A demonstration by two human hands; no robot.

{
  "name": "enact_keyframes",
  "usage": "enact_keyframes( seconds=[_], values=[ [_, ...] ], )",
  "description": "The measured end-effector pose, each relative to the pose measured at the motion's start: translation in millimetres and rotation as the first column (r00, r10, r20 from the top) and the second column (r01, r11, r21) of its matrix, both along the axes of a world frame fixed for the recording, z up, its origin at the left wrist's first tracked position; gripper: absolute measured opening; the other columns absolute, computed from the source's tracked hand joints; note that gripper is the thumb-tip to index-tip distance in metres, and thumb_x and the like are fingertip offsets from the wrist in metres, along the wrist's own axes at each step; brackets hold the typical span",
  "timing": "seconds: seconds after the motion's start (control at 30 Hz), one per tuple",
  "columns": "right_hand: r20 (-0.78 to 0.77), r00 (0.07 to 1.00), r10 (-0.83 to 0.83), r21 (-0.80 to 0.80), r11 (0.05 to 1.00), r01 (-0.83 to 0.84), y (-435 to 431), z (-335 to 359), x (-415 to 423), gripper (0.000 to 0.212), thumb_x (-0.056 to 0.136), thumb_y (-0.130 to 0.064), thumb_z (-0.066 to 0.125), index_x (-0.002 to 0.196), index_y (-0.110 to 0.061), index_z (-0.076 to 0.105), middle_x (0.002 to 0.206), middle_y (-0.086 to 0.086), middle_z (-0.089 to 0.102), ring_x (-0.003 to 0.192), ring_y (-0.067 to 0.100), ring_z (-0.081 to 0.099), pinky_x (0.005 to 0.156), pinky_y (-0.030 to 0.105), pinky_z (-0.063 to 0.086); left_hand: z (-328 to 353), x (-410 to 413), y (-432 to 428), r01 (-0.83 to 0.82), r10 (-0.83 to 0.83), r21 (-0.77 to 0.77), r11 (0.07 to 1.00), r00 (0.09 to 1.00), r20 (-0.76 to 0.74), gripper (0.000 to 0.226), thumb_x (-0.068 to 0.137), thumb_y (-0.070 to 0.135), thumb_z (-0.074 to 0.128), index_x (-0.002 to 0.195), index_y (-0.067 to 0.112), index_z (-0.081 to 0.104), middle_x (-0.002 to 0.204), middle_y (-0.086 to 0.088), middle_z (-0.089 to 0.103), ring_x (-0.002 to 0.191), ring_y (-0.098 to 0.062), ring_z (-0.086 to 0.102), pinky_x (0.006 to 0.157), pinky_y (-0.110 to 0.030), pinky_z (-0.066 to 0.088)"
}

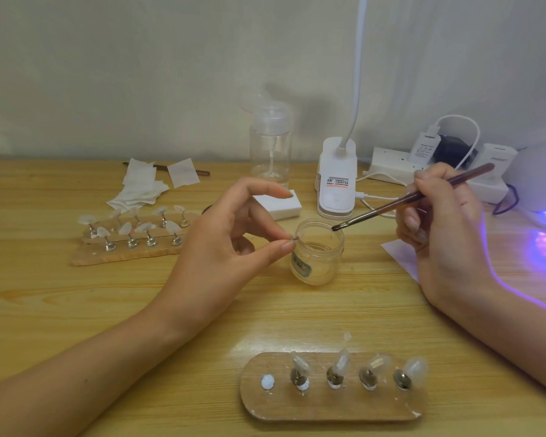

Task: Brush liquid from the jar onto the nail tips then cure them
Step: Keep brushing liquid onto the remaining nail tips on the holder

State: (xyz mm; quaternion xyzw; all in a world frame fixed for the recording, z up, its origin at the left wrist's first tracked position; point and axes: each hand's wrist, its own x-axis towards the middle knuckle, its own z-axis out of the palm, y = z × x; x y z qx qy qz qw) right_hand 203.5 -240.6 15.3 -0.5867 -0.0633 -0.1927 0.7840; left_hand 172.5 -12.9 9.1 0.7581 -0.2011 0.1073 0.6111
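One jar [316, 266], shallow clear liquid [317, 247]

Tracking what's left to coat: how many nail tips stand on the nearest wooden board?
4, in one row on the nearest board: first tip, second tip, third tip, rightmost tip. The spot left of them holds only a white dab. None seem hidden.

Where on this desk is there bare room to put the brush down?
Bare wood lies between the jar and the near nail stand, and at the far left beside the wipes. The back right is crowded: clip lamp, power strip, cables, curing lamp.
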Motion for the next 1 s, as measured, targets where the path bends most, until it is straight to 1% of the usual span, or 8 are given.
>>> enact_keyframes(
  seconds=[0.1, 0.23, 0.4, 0.5, 0.6, 0.67, 0.8, 1.0],
  values=[
    [-0.013, 0.999, -0.037, 0.051, 0.998, 0.037, -3, -1, 3, 0.035, 0.1, -0.011, 0.046, 0.068, -0.024, 0.044, 0.05, -0.005, 0.037, 0.042, 0.007, 0.032, 0.039, 0.017, 0.023, -1, 1, 0, -0.004, 0.004, 0.011, 1.0, 1.0, 0.012, 0.044, 0.083, 0.007, 0.078, 0.119, 0.027, 0.06, 0.082, 0.002, 0.07, 0.085, -0.015, 0.07, 0.061, -0.042, 0.048],
    [-0.003, 0.998, -0.059, 0.113, 0.992, 0.059, -3, -2, 4, 0.033, 0.1, -0.012, 0.046, 0.069, -0.023, 0.042, 0.055, -0.002, 0.035, 0.041, 0.006, 0.03, 0.038, 0.018, 0.021, -4, 1, 1, -0.014, 0.014, -0.002, 1.0, 1.0, 0.018, 0.044, 0.085, 0.008, 0.077, 0.12, 0.027, 0.059, 0.087, 0.001, 0.07, 0.085, -0.016, 0.07, 0.063, -0.033, 0.051],
    [0.021, 1.0, 0.015, 0.116, 0.993, -0.017, -2, -2, 3, 0.029, 0.102, -0.016, 0.043, 0.074, -0.019, 0.04, 0.05, -0.003, 0.034, 0.041, 0.007, 0.027, 0.04, 0.019, 0.022, 21, -5, 1, -0.041, 0.048, -0.12, 0.992, 0.997, 0.056, 0.049, 0.082, 0.005, 0.074, 0.123, 0.02, 0.054, 0.089, -0.003, 0.069, 0.092, -0.021, 0.073, 0.087, -0.04, 0.059],
    [0.016, 0.998, 0.053, 0.094, 0.994, -0.055, 0, 0, 1, 0.029, 0.103, -0.017, 0.042, 0.074, -0.018, 0.042, 0.048, -0.004, 0.036, 0.041, 0.008, 0.028, 0.041, 0.019, 0.023, 58, -11, 9, -0.016, 0.041, -0.146, 0.989, 0.985, 0.167, 0.056, 0.084, 0.003, 0.075, 0.131, 0.012, 0.045, 0.086, 0.002, 0.067, 0.09, -0.016, 0.075, 0.083, -0.026, 0.058],
    [0.014, 0.998, 0.067, 0.079, 0.995, -0.068, 2, 1, -1, 0.028, 0.103, -0.017, 0.042, 0.075, -0.019, 0.042, 0.048, -0.004, 0.039, 0.04, 0.009, 0.03, 0.042, 0.02, 0.024, 86, -25, 18, 0.012, -0.005, -0.024, 1.0, 0.956, 0.293, 0.067, 0.086, 0.009, 0.077, 0.136, 0.009, 0.031, 0.088, 0.006, 0.068, 0.092, -0.015, 0.075, 0.08, -0.027, 0.058],
    [0.012, 0.998, 0.065, 0.079, 0.995, -0.066, 3, 0, -1, 0.028, 0.102, -0.018, 0.042, 0.075, -0.02, 0.042, 0.049, -0.005, 0.04, 0.04, 0.008, 0.031, 0.043, 0.02, 0.025, 87, -36, 23, 0.018, -0.046, 0.094, 0.995, 0.95, 0.309, 0.069, 0.084, 0.015, 0.079, 0.136, 0.013, 0.034, 0.088, 0.008, 0.071, 0.093, -0.016, 0.075, 0.083, -0.031, 0.059],
    [0.003, 0.998, 0.067, 0.073, 0.995, -0.067, 4, 0, -3, 0.028, 0.102, -0.018, 0.042, 0.074, -0.02, 0.042, 0.049, -0.005, 0.041, 0.041, 0.008, 0.032, 0.043, 0.02, 0.024, 57, -61, 25, 0.055, -0.116, 0.292, 0.955, 0.974, 0.195, 0.063, 0.082, 0.025, 0.078, 0.134, 0.026, 0.043, 0.085, 0.01, 0.074, 0.095, -0.017, 0.072, 0.076, -0.027, 0.044],
    [-0.013, 0.998, 0.069, 0.061, 0.996, -0.069, 5, 1, -3, 0.028, 0.102, -0.016, 0.042, 0.074, -0.02, 0.042, 0.048, -0.006, 0.042, 0.041, 0.009, 0.032, 0.042, 0.02, 0.025, 19, -80, 26, 0.116, -0.14, 0.38, 0.918, 0.99, 0.034, 0.06, 0.082, 0.032, 0.074, 0.132, 0.039, 0.043, 0.088, 0.018, 0.073, 0.105, -0.018, 0.068, 0.074, -0.021, 0.039]
  ],
)
